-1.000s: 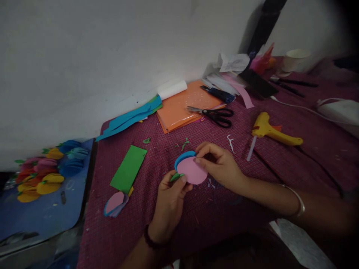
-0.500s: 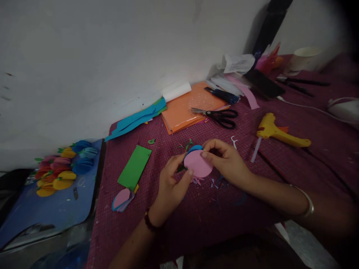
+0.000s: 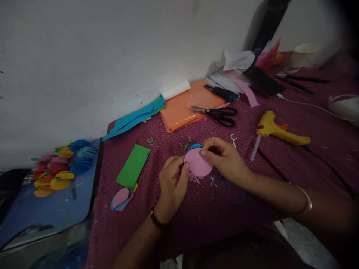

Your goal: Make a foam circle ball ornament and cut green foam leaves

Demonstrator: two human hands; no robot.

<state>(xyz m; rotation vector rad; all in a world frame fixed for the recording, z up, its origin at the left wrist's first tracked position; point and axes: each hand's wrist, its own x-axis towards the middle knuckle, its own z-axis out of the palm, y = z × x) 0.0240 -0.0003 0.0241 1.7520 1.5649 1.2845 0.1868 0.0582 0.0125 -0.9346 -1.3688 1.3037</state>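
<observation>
Between my two hands is a pink paper circle (image 3: 198,163), its flat face turned up toward me. My left hand (image 3: 174,183) pinches its left edge with thumb and fingertips. At the upper right edge, the thumb and bent fingers of my right hand (image 3: 224,158) grip the same circle. Behind it shows the rim of a blue paper circle (image 3: 193,147); whether the two are joined I cannot tell. Small paper scraps (image 3: 213,182) lie on the cloth just below. A green paper rectangle (image 3: 134,166) and a small stack of cut paper pieces (image 3: 121,198) lie to the left.
Black-handled scissors (image 3: 217,114) and a dark blue cutter (image 3: 221,92) rest on orange sheets (image 3: 182,110). To the right lies a yellow glue gun (image 3: 280,130) with its cord. Several folded paper fruits (image 3: 61,180) sit on a blue board (image 3: 56,209) at left. Blue strips (image 3: 134,117) lie near the wall.
My left thumb has slid up along the pink circle's left edge, and the left wrist has shifted slightly right. My right hand keeps its pinch. The view has moved a little.
</observation>
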